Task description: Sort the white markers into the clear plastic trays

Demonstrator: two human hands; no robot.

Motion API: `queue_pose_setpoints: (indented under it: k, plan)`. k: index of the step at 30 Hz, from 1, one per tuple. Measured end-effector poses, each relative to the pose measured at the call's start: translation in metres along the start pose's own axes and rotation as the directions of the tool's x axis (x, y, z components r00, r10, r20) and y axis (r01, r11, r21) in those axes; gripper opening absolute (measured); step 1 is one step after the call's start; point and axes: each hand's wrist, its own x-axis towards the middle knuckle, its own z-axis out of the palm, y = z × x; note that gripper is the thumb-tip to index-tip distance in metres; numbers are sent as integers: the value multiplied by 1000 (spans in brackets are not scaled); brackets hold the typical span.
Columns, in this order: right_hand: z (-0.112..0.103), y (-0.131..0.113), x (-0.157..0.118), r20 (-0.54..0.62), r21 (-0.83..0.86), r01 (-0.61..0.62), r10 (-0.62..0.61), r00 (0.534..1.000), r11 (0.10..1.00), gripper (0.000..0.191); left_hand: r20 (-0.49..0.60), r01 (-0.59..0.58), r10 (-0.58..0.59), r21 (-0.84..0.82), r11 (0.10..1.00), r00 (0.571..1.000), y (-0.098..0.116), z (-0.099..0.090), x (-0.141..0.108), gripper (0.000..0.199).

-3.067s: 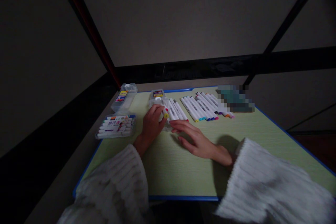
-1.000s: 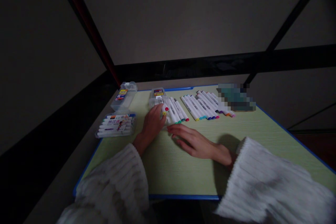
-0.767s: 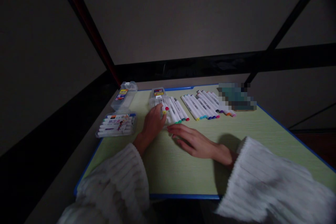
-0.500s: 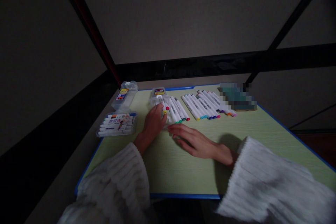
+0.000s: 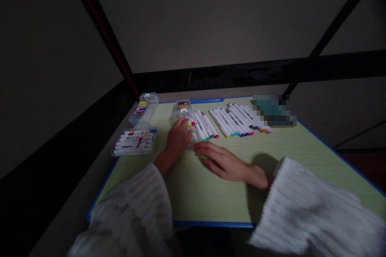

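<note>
My left hand reaches over an open clear plastic case, its fingers bent at two markers inside, one with a yellow end and one with a red end. Whether the fingers grip a marker is hard to make out. Palm down, my right hand has its fingers extended, with the fingertips at the near edge of the case. Right beside the case lie several white markers with green and red ends.
More white markers lie in a row to the right, before a blurred phone. At the left are a clear case and a marker-filled case. All rest on a green table with blue edges.
The yellow-ended marker has moved slightly back into the case, and my left fingers have shifted a little with it. My right hand has stayed in place.
</note>
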Motion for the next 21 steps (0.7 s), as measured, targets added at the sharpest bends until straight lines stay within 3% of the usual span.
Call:
queue_pose_setpoints:
  k: [8,21]
  plan:
    - [0,0,-1,8,-5,5,-5,1000,1000,37,2,17,-17,24,1000,1000,-1,2,0,40]
    - [0,0,-1,16,-10,1,-1,1000,1000,38,-9,17,-17,-12,1000,1000,-2,4,0,30]
